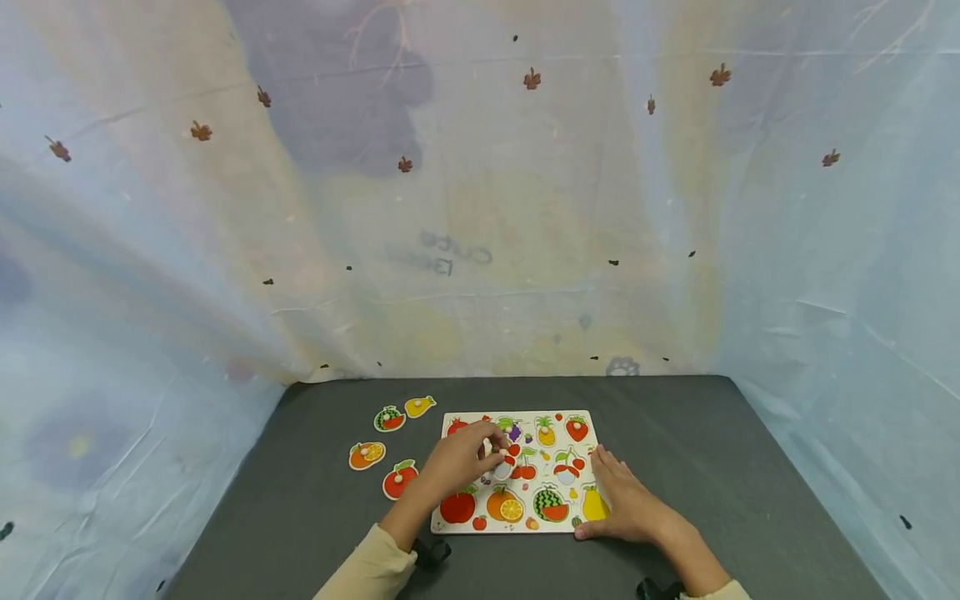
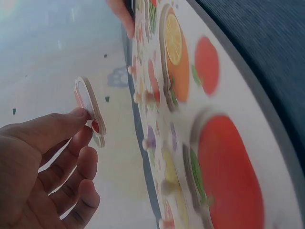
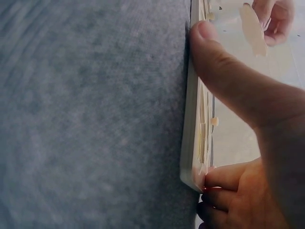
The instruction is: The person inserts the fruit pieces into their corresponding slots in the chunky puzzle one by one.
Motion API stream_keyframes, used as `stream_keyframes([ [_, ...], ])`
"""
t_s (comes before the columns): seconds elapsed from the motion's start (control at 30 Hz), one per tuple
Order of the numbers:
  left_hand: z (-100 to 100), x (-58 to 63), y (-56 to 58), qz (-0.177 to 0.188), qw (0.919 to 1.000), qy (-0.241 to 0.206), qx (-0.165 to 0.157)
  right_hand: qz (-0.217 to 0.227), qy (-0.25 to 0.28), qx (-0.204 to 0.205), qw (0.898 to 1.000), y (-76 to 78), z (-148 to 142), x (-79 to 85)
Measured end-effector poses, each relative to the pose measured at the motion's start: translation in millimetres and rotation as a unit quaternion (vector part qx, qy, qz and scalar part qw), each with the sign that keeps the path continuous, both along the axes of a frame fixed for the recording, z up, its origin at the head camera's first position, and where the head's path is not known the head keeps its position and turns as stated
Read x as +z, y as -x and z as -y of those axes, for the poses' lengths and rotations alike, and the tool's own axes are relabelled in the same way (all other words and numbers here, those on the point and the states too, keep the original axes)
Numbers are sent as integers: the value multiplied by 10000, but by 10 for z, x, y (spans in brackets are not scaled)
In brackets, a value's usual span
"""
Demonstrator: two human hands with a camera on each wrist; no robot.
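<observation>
Thumb and fingertips of my left hand (image 1: 465, 457) pinch a flat puzzle piece (image 2: 89, 102) with white and red on its face, held above the board; its picture is turned mostly away. Below it lies a white fruit puzzle board (image 1: 528, 504) with knobbed pieces in its upper rows. Along the front row are printed an apple, an orange, a watermelon and a pear. My right hand (image 1: 630, 504) spreads round the board's front right corner, thumb at the near edge and fingers along the right side. In the right wrist view its thumb (image 3: 228, 71) presses against the board's edge.
Left of the board lie loose knobbed pieces: a watermelon (image 1: 389, 419), a pear (image 1: 420, 406), an orange (image 1: 367, 455) and a red apple (image 1: 400, 480). Everything rests on a dark grey table (image 1: 675, 433). A patterned pale curtain (image 1: 480, 208) hangs behind and at both sides.
</observation>
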State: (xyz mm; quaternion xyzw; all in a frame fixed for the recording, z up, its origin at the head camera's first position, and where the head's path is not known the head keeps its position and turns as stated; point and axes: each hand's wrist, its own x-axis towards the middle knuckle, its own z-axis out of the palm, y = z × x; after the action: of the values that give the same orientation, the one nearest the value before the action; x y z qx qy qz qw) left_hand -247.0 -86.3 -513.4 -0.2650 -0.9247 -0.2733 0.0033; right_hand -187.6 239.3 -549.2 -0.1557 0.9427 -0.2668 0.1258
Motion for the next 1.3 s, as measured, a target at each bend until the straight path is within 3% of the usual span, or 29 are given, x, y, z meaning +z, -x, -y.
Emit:
stream_keyframes([
  [0.2,-196,37,39,264,9996,-16,-131,-8,60,14,10000,1,-9,7],
  [0.4,-338,2,93,177,9994,39,-287,-51,69,10,10000,2,1,1],
  [0.67,-525,-23,166,348,9985,39,-419,-57,58,-16,10000,6,3,-1],
  [0.97,-768,-102,229,99,9969,332,-710,-149,163,63,9997,-15,-8,19],
  [1.3,-957,-117,279,286,9959,439,-734,-130,199,117,9996,-1,-13,18],
])
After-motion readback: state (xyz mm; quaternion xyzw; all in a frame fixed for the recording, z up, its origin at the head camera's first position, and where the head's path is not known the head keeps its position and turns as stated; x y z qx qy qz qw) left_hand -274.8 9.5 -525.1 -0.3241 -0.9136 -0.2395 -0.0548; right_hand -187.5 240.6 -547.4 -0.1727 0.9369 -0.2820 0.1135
